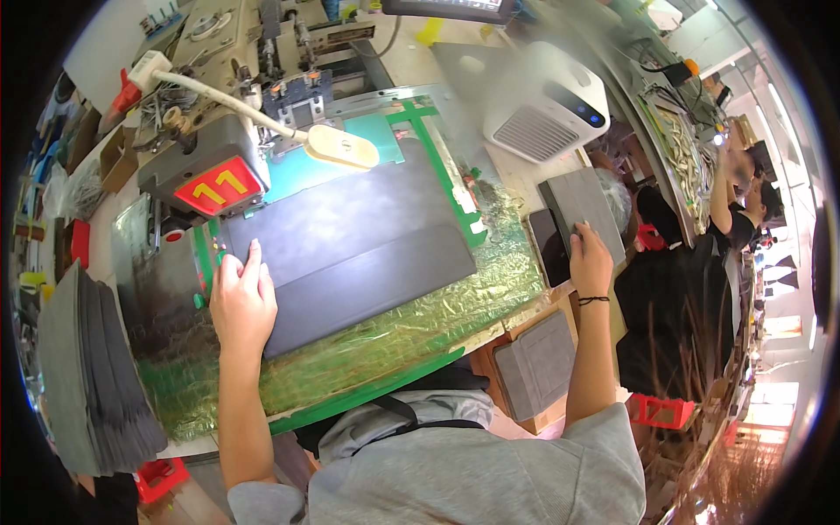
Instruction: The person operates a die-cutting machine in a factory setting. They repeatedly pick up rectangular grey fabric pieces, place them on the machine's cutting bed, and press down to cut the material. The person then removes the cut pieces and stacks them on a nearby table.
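A large dark grey panel (pixel 376 236) with a folded flap along its near side lies flat on the green-edged worktop. Its left edge is under my left hand (pixel 243 302), whose index finger stretches forward on the surface while the other fingers bend slightly; it grips nothing. Off to the right, my right hand (pixel 591 261) has its fingers on the near edge of a smaller grey flat case (pixel 584 203) and holds it there. The underside of that grip is hidden. A dark flat rectangular thing (pixel 549 247) lies beside the case, partly covered by it.
A sewing machine head (pixel 206 171) and a white lamp (pixel 341 147) overhang the panel's far left. Grey sheets (pixel 87 367) are piled at the left. A white box-shaped appliance (pixel 547 101) stands at the back right. Another grey case (pixel 535 363) lies below the table edge.
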Tool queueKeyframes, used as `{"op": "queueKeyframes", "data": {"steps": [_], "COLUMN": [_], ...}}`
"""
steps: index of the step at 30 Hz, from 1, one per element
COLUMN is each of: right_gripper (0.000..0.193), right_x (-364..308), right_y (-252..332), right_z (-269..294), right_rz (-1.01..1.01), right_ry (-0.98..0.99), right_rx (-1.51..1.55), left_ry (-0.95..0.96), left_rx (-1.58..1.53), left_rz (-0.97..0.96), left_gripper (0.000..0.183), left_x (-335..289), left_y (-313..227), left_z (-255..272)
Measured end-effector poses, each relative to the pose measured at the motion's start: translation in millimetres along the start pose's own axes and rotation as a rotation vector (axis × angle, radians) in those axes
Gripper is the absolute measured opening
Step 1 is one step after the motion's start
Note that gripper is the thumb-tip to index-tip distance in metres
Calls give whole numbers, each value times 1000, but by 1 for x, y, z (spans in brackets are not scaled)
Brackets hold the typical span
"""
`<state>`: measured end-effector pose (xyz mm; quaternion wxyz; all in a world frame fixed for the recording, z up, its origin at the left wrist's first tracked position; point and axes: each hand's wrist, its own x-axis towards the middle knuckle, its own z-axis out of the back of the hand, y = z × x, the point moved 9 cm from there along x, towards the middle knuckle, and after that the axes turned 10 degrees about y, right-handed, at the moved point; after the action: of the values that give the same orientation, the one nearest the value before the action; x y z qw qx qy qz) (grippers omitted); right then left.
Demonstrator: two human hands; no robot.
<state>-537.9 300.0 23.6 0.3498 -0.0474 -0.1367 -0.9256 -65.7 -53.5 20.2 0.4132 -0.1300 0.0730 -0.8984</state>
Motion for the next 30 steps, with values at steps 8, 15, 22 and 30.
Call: {"op": "queueKeyframes", "data": {"steps": [8, 15, 22, 30], "right_gripper": [61, 54, 35, 41], "right_x": [6, -10, -92, -88], "right_y": [-25, -27, 187, 326], "right_z": [-30, 11, 58, -8], "right_rz": [111, 141, 582, 1074], "right_ry": [115, 38, -104, 208], "right_rx": [-252, -140, -9, 254], "left_ry": [-43, -29, -64, -105], "left_rx": [-67, -115, -90, -208], "left_rz": [-53, -49, -121, -381], "left_gripper": [37, 36, 41, 45], "left_x": [2, -1, -1, -9], "left_y": [-1, -2, -6, -25], "left_z": [9, 11, 13, 21]}}
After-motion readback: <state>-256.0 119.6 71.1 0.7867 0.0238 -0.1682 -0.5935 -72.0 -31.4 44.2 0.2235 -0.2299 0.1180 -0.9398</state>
